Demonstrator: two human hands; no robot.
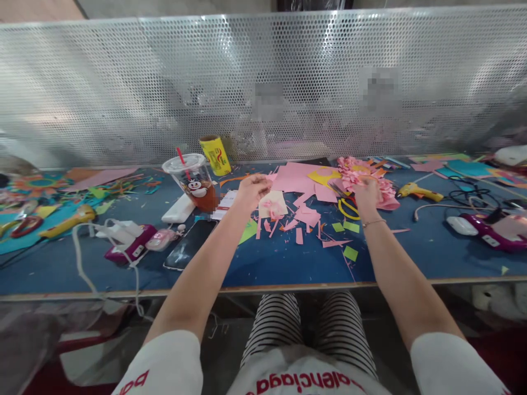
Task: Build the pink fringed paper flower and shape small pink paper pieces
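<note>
Left hand point(254, 190): fingertips pinched on a small pink slip point(272, 177), just over the counter point(284, 269). Too small to tell which way pointing. Right hand point(366, 192): fingers curled in at the frilly pink paper point(349, 169); cannot tell if gripping or just touching. Lying slanted, long way from far left to near right, frills mostly up. Probably very light, soft and easy to squash (like a party frill), so best to hold by the flat edge, gently. Just beside, yellow-handled scissors point(348, 209). Between the hands, a big pink sheet point(290, 178). Nearer, green squares point(351, 253). Off left, a drink cup point(193, 184); off right, a yellow glue gun point(420, 191).
</note>
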